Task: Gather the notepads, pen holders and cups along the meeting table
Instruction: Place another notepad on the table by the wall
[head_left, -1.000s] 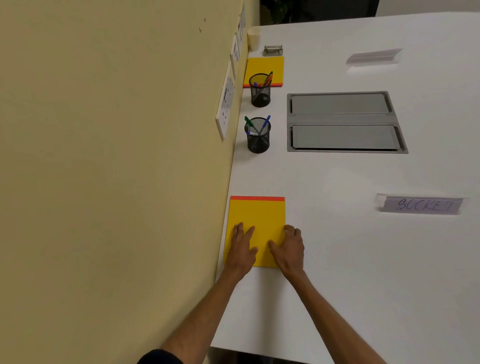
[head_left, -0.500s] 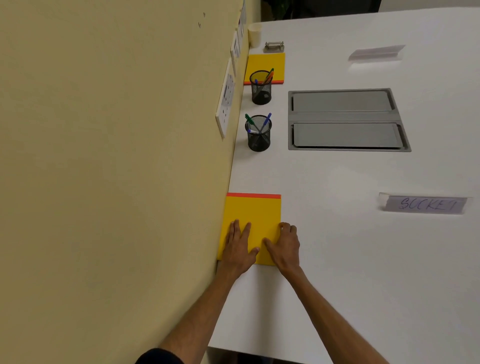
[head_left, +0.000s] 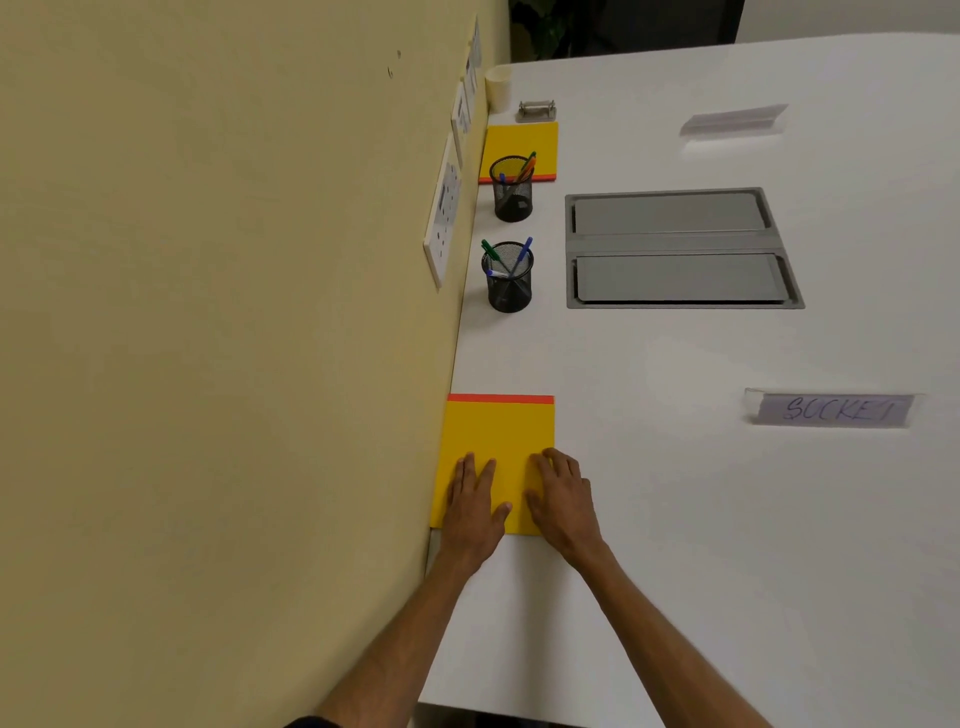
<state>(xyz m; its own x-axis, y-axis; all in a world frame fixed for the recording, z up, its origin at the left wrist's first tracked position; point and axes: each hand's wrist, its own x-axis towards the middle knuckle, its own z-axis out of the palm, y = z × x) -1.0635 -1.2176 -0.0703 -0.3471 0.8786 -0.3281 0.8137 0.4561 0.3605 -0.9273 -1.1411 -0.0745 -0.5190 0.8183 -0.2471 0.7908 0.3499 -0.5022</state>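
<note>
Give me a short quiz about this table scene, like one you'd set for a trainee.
1. True or false: the left hand and the right hand both rest on the near notepad.
2. The near pen holder holds a green pen and a pen of which other colour? A red, B blue, C black.
3. Fill in the word: the label lying on the table reads ____.

Key: 1 true; 2 B; 3 SOCKET.
</note>
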